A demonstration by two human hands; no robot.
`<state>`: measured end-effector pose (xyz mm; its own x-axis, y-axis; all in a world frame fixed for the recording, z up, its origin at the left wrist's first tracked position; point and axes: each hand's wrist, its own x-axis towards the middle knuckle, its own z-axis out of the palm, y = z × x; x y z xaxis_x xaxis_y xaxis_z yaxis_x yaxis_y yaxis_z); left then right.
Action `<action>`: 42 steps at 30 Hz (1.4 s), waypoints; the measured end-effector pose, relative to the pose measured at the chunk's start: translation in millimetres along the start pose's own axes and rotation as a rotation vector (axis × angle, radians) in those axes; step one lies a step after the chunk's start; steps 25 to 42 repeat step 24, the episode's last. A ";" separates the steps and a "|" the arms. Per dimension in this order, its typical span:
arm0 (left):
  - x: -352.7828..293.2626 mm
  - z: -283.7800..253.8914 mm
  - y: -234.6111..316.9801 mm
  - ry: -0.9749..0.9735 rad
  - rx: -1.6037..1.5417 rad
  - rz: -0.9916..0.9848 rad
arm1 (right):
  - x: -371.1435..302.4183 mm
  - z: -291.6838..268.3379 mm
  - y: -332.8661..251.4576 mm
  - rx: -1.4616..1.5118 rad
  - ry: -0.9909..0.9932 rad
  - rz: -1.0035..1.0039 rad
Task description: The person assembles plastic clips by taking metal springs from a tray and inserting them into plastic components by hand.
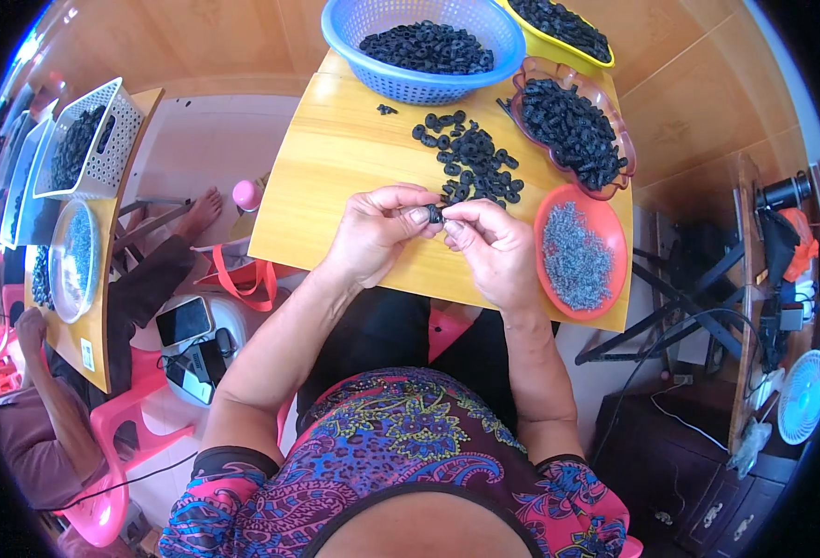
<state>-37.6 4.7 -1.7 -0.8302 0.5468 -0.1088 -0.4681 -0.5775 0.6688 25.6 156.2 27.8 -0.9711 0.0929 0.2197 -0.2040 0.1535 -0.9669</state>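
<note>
My left hand (373, 232) pinches a small black plastic part (434, 214) between thumb and fingers, just above the near edge of the wooden table (326, 177). Meeting it from the right is my right hand (498, 251), its thumb and forefinger closed at the part's side. Whatever is between those fingertips is too small to make out. Beyond my hands lies a loose pile of black ring-shaped parts (475, 158). An orange-red plate (619, 256) of small grey metal pieces, which look like screws, sits right of my right hand.
At the back stand a blue basket (345, 46), a yellow container (559, 51) and a clear reddish dish (628, 149), all holding black parts. On the left, another person (47, 409) sits at a second table (94, 349) with a white basket (117, 149). A pink chair (117, 428) stands between.
</note>
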 end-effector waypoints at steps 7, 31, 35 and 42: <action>3.0 -7.8 -3.5 -0.051 0.226 0.131 | -0.3 0.1 4.9 -0.061 -0.024 0.035; 19.4 -41.0 12.8 -0.159 -0.341 -0.081 | 0.5 -39.4 18.5 -0.751 0.053 -0.071; 19.4 -41.0 12.8 -0.159 -0.341 -0.081 | 0.5 -39.4 18.5 -0.751 0.053 -0.071; 19.4 -41.0 12.8 -0.159 -0.341 -0.081 | 0.5 -39.4 18.5 -0.751 0.053 -0.071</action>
